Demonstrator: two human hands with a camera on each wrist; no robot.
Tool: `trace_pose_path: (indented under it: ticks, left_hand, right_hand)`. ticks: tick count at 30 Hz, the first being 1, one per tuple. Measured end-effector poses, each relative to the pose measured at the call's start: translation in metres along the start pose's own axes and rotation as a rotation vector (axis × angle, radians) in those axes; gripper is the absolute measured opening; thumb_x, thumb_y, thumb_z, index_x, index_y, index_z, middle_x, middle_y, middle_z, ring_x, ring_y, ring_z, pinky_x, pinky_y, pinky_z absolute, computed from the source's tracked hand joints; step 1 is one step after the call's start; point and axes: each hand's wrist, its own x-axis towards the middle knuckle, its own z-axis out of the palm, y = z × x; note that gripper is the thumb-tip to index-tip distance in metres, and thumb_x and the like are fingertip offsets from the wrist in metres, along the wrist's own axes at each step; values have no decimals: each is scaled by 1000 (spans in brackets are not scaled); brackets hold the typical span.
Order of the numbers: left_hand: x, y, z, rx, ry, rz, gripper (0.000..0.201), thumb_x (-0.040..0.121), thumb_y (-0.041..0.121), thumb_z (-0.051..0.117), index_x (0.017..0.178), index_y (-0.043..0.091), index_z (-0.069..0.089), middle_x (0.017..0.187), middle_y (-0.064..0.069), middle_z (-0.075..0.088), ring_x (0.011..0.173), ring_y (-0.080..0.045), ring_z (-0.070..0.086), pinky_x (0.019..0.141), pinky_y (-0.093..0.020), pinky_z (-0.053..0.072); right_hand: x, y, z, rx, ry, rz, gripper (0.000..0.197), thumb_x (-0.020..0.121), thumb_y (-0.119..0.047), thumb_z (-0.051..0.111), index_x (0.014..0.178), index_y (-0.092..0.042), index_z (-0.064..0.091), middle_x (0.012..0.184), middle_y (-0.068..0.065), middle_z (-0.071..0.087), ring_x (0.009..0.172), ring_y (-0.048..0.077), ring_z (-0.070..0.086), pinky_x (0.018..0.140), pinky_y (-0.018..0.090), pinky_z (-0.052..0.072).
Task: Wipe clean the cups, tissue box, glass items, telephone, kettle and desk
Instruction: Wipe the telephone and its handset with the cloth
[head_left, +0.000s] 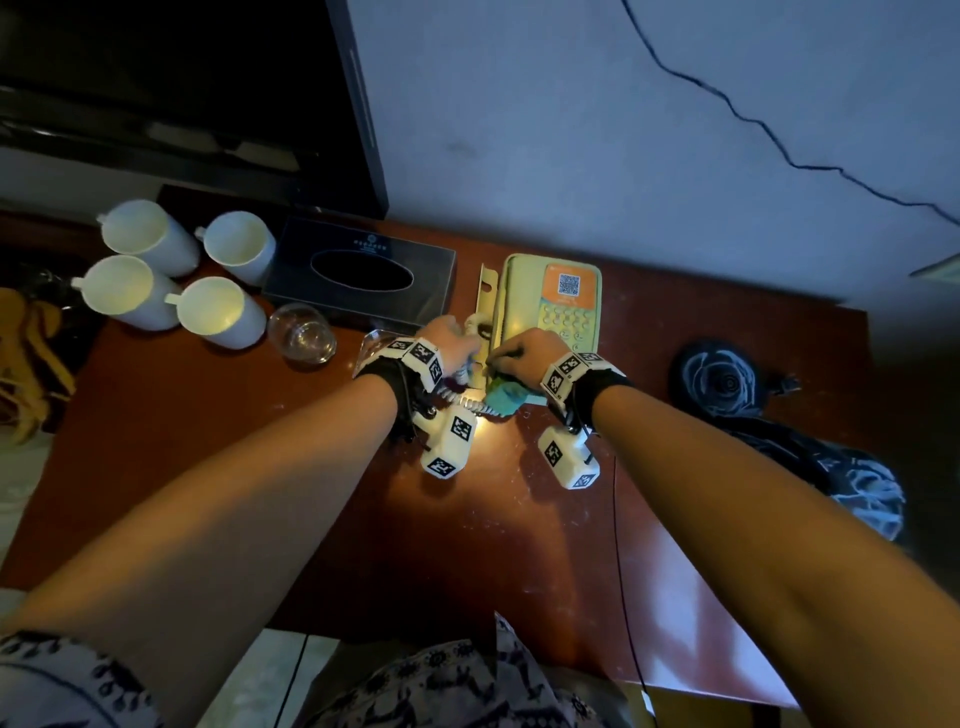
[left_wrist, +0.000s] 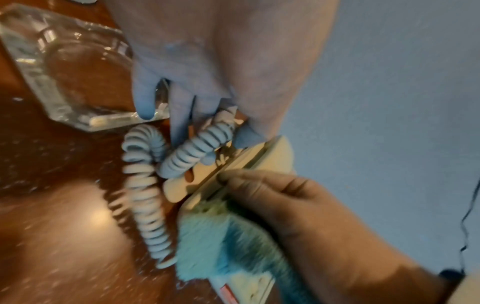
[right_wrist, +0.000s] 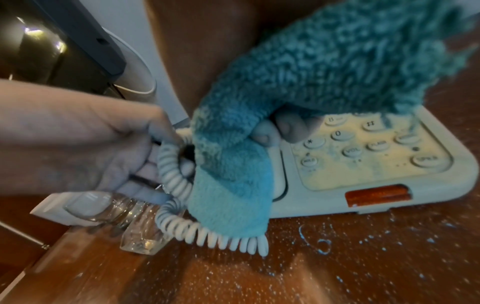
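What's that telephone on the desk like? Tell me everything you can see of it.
The telephone is pale cream plastic and lies flat on the reddish wooden desk near the wall. It has an orange label with a square code, round keys and a red strip at its front edge. Its keypad looks dusty. A pale coiled cord runs from its left side, held by the left hand. The right hand presses a fluffy teal cloth against it.

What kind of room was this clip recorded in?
Probably a hotel guest room. On a wooden desk against the wall sit a corded telephone with a QR sticker, four matching white cups set out together, and a dark tissue box, beside a screen.
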Motion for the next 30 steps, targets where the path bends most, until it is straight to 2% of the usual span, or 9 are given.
trace_pose_path:
  ticks: [3,6,8,10,13,18,23,26,30]
  left_hand:
    - [-5,16,-18,-293,4,87,15,95,23,65,93,12,55,80,-7,63,74,-24,60,66,-36,53]
    - [-7,34,-31,-562,-59,99,25,92,8,67,115,12,60,108,-18,69,94,-33,64,87,-53,56]
    - [-2,44,-35,-638,-69,156,51,88,-6,64,133,16,52,120,-10,67,103,-25,64,84,-47,56]
    - [3,53,-36,-677,-79,217,67,87,-17,59,143,14,42,122,-6,66,97,-19,64,74,-35,55]
    - [15,61,-33,-683,-62,186,75,85,-16,62,147,19,38,123,-1,64,99,-21,63,73,-40,56]
    - [42,71,-21,-589,-19,147,69,87,-20,59,146,12,42,114,-9,64,97,-26,61,91,-53,53]
    - [76,77,-13,-321,59,163,75,85,-18,58,151,11,38,136,-15,60,113,-30,63,71,-32,56]
    - [92,78,-11,-51,153,182,69,89,0,69,151,12,41,141,-12,58,127,-26,57,101,-30,47]
    - [109,77,-5,223,230,252,59,90,13,73,145,11,50,133,-16,62,124,-32,58,105,-35,45]
  right_hand:
    - [-5,-8,-5,-13,-42,23,20,90,-33,66,108,-27,74,107,-2,70,90,14,61,78,26,48]
    - [-8,-13,-10,-14,-21,34,21,92,-29,65,110,-24,73,110,0,69,90,14,60,77,26,48]
    - [-10,-14,-16,5,18,42,21,92,-28,65,110,-23,73,111,2,70,93,16,61,80,27,50]
    - [-12,-13,-23,14,63,46,22,91,-27,65,111,-21,73,112,3,70,94,17,61,81,26,49]
    - [-12,-10,-35,17,142,48,21,91,-24,63,109,-19,74,110,5,71,91,17,61,76,22,44]
    - [-6,0,-52,93,303,56,20,92,-25,60,106,-20,74,110,3,70,99,21,62,80,25,46]
    - [5,7,-63,185,411,41,19,91,-22,61,103,-18,76,108,1,71,93,12,59,80,19,40]
    - [12,11,-66,236,425,50,19,91,-21,61,103,-18,76,108,0,71,90,10,56,80,19,40]
    - [23,17,-65,267,411,62,18,91,-22,62,100,-19,76,105,0,72,97,15,62,82,20,43]
